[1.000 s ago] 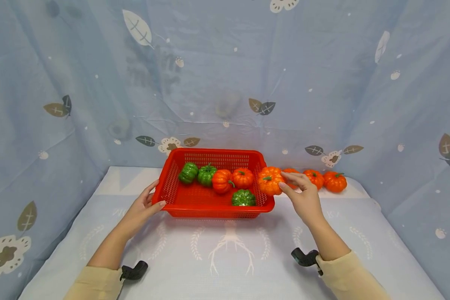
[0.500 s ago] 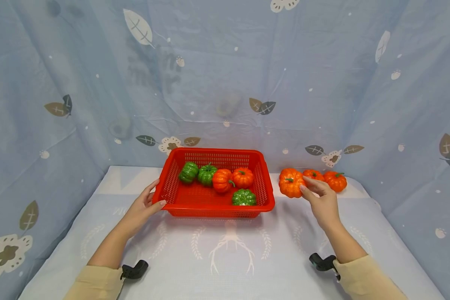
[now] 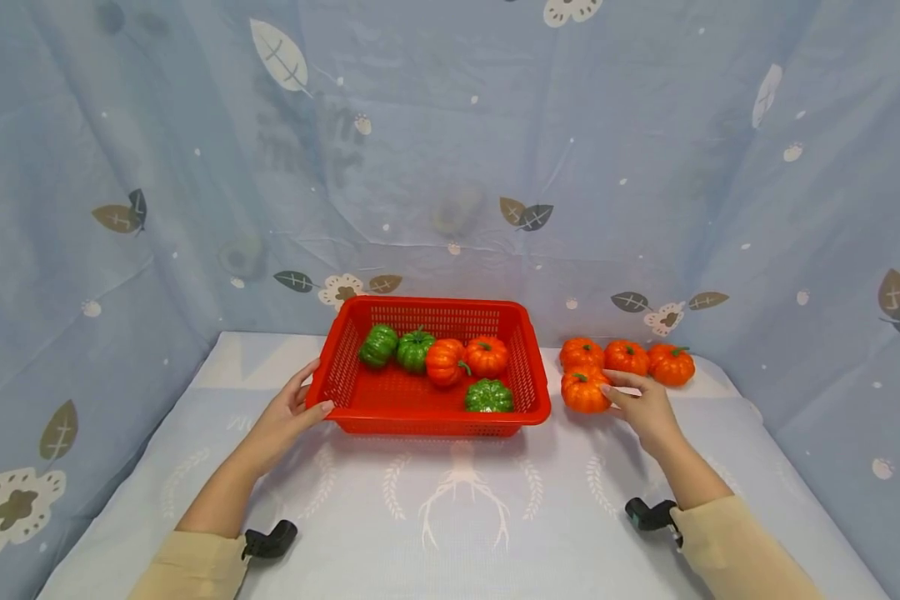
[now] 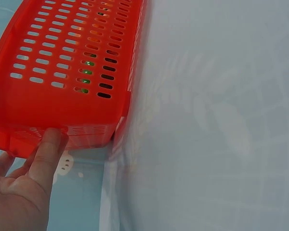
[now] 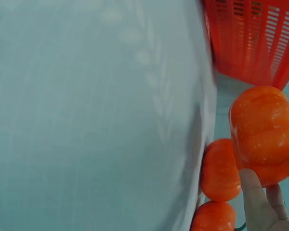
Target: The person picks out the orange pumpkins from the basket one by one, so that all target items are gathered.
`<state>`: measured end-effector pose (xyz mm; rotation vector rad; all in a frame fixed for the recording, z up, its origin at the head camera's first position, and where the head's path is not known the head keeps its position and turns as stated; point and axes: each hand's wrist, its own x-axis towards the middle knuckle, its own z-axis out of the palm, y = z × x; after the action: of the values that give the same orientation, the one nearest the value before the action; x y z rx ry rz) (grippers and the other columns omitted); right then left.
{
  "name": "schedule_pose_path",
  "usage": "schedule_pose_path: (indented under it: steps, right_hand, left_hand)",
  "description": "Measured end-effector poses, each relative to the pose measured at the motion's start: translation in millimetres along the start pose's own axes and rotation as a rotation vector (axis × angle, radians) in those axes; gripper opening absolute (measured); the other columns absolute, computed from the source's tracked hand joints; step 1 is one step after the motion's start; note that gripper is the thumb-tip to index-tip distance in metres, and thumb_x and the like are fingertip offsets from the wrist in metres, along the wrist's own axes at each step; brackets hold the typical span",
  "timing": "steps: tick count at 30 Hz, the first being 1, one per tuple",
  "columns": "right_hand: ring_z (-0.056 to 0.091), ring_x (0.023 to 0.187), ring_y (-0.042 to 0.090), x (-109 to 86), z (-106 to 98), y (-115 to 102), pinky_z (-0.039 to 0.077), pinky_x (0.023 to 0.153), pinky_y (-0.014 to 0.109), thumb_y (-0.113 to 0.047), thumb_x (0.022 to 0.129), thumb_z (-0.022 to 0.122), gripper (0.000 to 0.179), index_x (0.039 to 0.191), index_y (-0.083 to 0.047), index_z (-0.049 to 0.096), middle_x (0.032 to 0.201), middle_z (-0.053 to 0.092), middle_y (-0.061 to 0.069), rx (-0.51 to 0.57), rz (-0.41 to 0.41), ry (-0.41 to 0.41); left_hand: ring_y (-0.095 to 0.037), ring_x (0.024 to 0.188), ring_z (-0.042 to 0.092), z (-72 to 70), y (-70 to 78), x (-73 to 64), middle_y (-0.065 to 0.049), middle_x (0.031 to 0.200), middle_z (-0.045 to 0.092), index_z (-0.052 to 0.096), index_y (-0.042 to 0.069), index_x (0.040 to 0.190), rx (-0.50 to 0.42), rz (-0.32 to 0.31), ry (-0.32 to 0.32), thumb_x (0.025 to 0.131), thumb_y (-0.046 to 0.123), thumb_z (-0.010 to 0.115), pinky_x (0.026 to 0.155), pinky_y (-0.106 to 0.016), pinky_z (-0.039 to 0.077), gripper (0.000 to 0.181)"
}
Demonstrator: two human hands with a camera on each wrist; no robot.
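Observation:
My right hand [image 3: 645,414] pinches a small glossy orange pumpkin [image 3: 583,393] by its right side, just right of the red plastic basket. In the right wrist view, fingers [image 5: 253,195] touch the lower end of this pumpkin [image 5: 265,130]. My left hand [image 3: 279,423] grips the left end of the basket [image 3: 435,418], its thumb over the rim. The left wrist view has that hand [image 4: 26,187] at the basket's end wall [image 4: 58,113]. Inside the basket lie green pumpkins [image 3: 416,351] [image 3: 489,396] [image 3: 378,346] and orange ones [image 3: 445,362] [image 3: 487,357].
Behind the held pumpkin, a row of orange pumpkins [image 3: 581,353] [image 3: 626,357] [image 3: 671,364] stands along the back right of the table. A pale printed cloth [image 3: 457,517] covers the table. Blue patterned curtain [image 3: 435,150] hangs behind and at both sides.
My right hand has carried the orange pumpkin from over the basket's right rim rightward, then lower and nearer, uncovering the row's left pumpkin. The left hand and basket have stayed put.

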<state>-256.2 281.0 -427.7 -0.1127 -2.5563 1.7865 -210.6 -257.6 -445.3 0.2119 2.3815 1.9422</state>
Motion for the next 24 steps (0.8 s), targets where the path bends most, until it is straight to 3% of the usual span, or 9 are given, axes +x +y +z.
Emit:
schedule_pose_path:
  steps: [5,10,14,15,17,21,24]
  right_hand:
    - [0.058,0.101,0.019,6.1,-4.8,7.5,0.056,0.09,0.039,-0.014,0.1,0.061,0.049,0.143,0.006,0.049,0.135,0.046,0.023,-0.02,0.055,-0.003]
    - [0.053,0.116,0.032,12.6,-7.8,16.0,0.057,0.088,0.036,-0.015,0.101,0.061,0.05,0.145,0.005,0.047,0.139,0.042,0.025,0.0,0.103,-0.006]
    - [0.037,0.137,0.043,16.1,-11.1,21.7,0.058,0.086,0.034,-0.011,0.102,0.057,0.05,0.147,0.006,0.043,0.161,0.011,0.03,0.03,0.11,-0.029]
    - [0.037,0.138,0.042,16.7,-11.8,23.1,0.058,0.086,0.034,-0.01,0.102,0.055,0.049,0.147,0.006,0.042,0.161,0.01,0.029,0.03,0.109,-0.031]
    - [0.04,0.136,0.04,17.1,-13.0,25.2,0.057,0.088,0.035,-0.009,0.104,0.052,0.048,0.147,0.007,0.042,0.161,0.012,0.029,0.023,0.101,-0.032]
    - [0.05,0.121,0.031,17.6,-13.7,27.6,0.053,0.095,0.04,-0.012,0.105,0.051,0.046,0.147,0.005,0.044,0.145,0.041,0.028,-0.009,0.101,-0.019]
    - [0.048,0.124,0.034,18.2,-14.4,28.0,0.053,0.096,0.039,-0.016,0.104,0.054,0.049,0.146,0.005,0.044,0.148,0.04,0.028,-0.029,0.104,-0.025]
  left_hand:
    - [-0.045,0.137,0.041,0.1,0.7,0.3,-0.027,0.154,0.034,0.01,0.017,0.162,-0.002,-0.003,-0.003,0.098,0.016,0.063,0.096,-0.028,0.051,0.084]
    - [-0.045,0.137,0.041,-0.7,-0.4,0.5,-0.027,0.154,0.034,0.009,0.018,0.162,0.002,-0.009,0.0,0.098,0.016,0.063,0.097,-0.029,0.051,0.084]
    - [-0.045,0.137,0.041,-0.9,-0.9,0.7,-0.027,0.154,0.034,0.01,0.018,0.162,0.009,-0.008,0.003,0.098,0.018,0.064,0.097,-0.029,0.051,0.084]
    - [-0.045,0.137,0.041,-0.9,-1.0,0.7,-0.027,0.154,0.034,0.009,0.017,0.162,0.01,-0.008,0.003,0.098,0.018,0.064,0.097,-0.029,0.051,0.084]
    - [-0.045,0.136,0.041,-0.8,-1.1,0.9,-0.027,0.153,0.034,0.01,0.017,0.162,0.009,-0.004,0.003,0.098,0.017,0.064,0.096,-0.029,0.051,0.084]
    - [-0.046,0.136,0.041,-0.5,-1.3,1.2,-0.027,0.153,0.035,0.01,0.016,0.162,-0.004,-0.002,-0.001,0.098,0.016,0.064,0.096,-0.027,0.051,0.084]
    - [-0.046,0.137,0.041,-0.3,-0.8,1.0,-0.027,0.153,0.034,0.01,0.017,0.162,-0.003,-0.006,0.001,0.098,0.016,0.064,0.096,-0.029,0.051,0.084]
